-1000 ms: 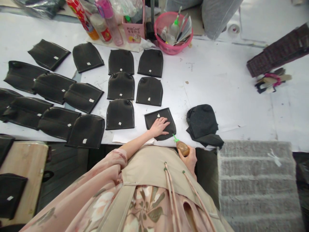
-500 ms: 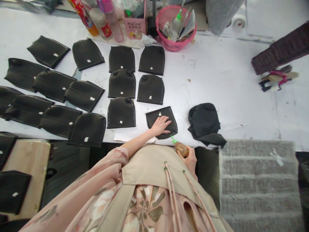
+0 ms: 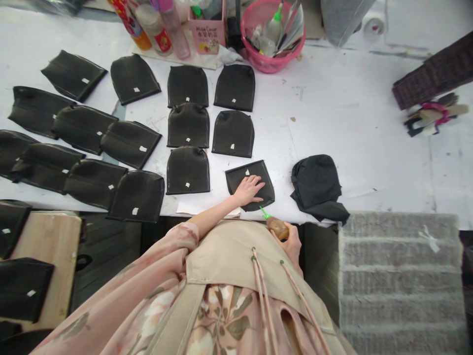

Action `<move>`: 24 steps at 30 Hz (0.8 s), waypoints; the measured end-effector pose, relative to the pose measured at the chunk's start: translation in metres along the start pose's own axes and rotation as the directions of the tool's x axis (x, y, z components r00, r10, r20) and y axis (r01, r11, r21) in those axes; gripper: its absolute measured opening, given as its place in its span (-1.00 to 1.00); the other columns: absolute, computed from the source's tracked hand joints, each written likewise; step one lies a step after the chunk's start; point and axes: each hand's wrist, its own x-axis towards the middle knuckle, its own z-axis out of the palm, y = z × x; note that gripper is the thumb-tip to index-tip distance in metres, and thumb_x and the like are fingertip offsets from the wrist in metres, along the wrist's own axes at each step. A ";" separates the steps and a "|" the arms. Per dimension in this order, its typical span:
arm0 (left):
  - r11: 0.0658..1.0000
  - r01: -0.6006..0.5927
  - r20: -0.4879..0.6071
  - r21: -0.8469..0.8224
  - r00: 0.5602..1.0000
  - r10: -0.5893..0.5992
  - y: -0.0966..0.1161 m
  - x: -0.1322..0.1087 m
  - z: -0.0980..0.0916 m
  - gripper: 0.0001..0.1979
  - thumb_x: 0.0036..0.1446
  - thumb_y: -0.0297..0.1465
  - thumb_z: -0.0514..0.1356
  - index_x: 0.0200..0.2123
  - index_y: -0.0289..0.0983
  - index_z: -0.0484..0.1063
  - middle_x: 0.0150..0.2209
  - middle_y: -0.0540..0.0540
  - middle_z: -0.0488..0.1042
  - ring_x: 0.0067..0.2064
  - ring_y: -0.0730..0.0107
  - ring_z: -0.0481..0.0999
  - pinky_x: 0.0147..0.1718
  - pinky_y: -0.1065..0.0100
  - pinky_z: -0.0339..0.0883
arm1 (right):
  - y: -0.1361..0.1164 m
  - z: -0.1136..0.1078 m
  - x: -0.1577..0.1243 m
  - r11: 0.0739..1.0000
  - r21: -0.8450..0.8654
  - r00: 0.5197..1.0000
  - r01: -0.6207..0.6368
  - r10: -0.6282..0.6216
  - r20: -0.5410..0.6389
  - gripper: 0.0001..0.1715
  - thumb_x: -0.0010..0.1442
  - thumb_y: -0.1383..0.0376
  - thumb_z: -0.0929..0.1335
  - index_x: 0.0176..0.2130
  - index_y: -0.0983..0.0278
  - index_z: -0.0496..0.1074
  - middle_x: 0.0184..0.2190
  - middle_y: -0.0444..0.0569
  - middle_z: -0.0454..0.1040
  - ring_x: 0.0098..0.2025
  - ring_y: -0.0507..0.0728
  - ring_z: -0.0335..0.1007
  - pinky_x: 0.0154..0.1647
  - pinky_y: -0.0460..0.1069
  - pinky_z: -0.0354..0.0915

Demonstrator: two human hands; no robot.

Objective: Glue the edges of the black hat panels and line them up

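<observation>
My left hand [image 3: 250, 190] lies flat, fingers spread, on a black leather-like piece [image 3: 235, 178] with a small white tag near its upper edge. The piece rests tilted near the table's front edge. In my right hand [image 3: 293, 242] is a squeeze bottle [image 3: 278, 229] of brownish liquid with a green nozzle. The nozzle tip is at the lower edge of the black piece; whether it touches is too small to tell. To the right sits a bundle of black cloth [image 3: 316, 182].
Several similar black pieces [image 3: 188, 170] cover the white table's left half. A pink basket [image 3: 271, 64] of tools, a pink box [image 3: 207, 37] and bottles stand at the back. A grey striped cloth [image 3: 399, 276] hangs at the front right. A wooden board [image 3: 51, 261] is lower left.
The view has shifted slightly. The nozzle tip has moved a little to the left along the piece's lower edge. My left hand keeps its place on the piece.
</observation>
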 end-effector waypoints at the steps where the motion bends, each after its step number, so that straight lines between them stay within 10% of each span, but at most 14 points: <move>1: 1.000 -0.005 0.014 -0.011 1.000 0.005 -0.001 -0.001 -0.002 -0.36 0.06 -0.08 0.27 0.15 -0.24 0.29 0.18 -0.27 0.23 0.21 0.00 0.16 0.08 0.11 0.12 | 0.001 0.001 0.000 1.000 0.004 1.000 0.000 0.000 -0.003 -0.43 0.07 0.00 0.41 -0.03 0.26 0.35 -0.17 0.04 0.42 -0.13 0.21 0.39 -0.12 0.05 0.36; 11: 0.998 -0.041 0.099 -0.039 0.994 0.045 -0.016 -0.043 -0.013 -0.31 0.03 -0.17 0.33 0.21 -0.16 0.23 0.22 -0.21 0.20 0.26 0.06 0.12 0.15 0.12 0.07 | 0.004 0.007 -0.003 0.999 0.009 0.999 0.033 -0.033 -0.028 -0.42 0.07 0.01 0.42 -0.03 0.30 0.35 -0.19 0.02 0.41 -0.17 0.16 0.39 -0.22 0.01 0.37; 24: 0.999 -0.027 0.050 -0.019 0.998 0.028 -0.015 -0.042 -0.007 -0.34 0.00 -0.22 0.36 0.17 -0.13 0.28 0.20 -0.18 0.23 0.25 0.08 0.13 0.15 0.11 0.04 | 0.004 0.015 -0.012 0.994 0.043 0.995 0.099 -0.100 0.019 -0.48 0.08 0.11 0.38 0.00 0.29 0.33 -0.22 -0.02 0.40 -0.21 0.13 0.38 -0.23 -0.01 0.36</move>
